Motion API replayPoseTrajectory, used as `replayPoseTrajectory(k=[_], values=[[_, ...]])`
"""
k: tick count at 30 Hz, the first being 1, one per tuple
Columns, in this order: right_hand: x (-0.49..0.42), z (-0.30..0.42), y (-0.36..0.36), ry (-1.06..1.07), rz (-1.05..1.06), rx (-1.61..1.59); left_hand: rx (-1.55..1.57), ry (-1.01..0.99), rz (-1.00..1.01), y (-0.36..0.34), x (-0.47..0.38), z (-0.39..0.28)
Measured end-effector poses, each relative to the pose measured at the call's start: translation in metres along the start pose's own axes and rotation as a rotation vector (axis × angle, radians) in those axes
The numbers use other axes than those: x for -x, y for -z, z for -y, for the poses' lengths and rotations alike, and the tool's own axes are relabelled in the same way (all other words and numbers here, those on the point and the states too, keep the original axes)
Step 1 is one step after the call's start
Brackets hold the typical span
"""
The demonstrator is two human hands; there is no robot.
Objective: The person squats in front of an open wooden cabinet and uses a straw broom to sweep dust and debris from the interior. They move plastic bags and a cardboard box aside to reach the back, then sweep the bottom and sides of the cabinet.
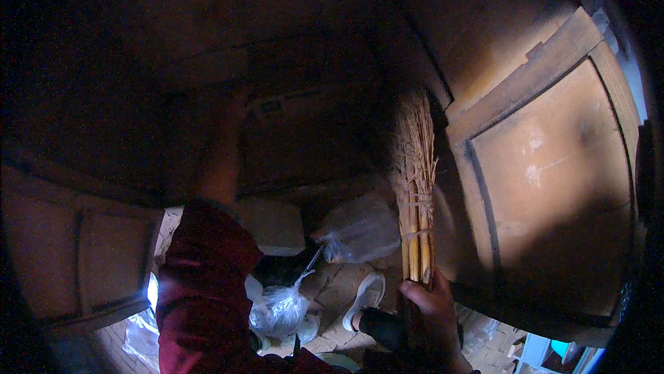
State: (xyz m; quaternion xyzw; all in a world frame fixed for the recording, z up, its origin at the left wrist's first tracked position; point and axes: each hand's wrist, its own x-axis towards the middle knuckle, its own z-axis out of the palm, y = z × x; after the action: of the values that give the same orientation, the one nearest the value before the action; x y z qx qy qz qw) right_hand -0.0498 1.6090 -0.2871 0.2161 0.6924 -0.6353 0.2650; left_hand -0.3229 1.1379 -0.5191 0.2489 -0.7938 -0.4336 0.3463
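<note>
My right hand (428, 296) is closed around the lower end of a small straw hand broom (417, 208). Its stalks are bound together, and its bristles point up into the dark inside of a wooden cabinet (306, 146). My left arm, in a dark red sleeve, reaches up into the same interior. The left hand (236, 107) is very dim near the cabinet's back, beside a small rectangular mark or object (271, 108). Its fingers cannot be made out, nor whether it holds anything.
An open panelled wooden door (555, 166) stands at the right, another (114, 260) at the left. Below lie a tied clear plastic bag (280, 309), a larger plastic bag (363, 229) and a pale box (272, 223). A shoe (365, 299) rests on the paved floor.
</note>
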Motion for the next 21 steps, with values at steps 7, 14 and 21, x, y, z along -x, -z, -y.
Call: replayPoseTrajectory(k=[7, 14, 21], values=[[-0.002, 0.002, -0.006, 0.055, 0.003, -0.019, 0.039, -0.040, -0.067, -0.002, 0.007, 0.008], [-0.001, 0.009, -0.006, 0.004, -0.004, 0.064, 0.089, -0.108, -0.115, 0.000, 0.035, 0.020], [-0.006, 0.004, -0.007, 0.009, 0.018, 0.007, 0.172, -0.198, -0.167, -0.012, 0.088, 0.034]])
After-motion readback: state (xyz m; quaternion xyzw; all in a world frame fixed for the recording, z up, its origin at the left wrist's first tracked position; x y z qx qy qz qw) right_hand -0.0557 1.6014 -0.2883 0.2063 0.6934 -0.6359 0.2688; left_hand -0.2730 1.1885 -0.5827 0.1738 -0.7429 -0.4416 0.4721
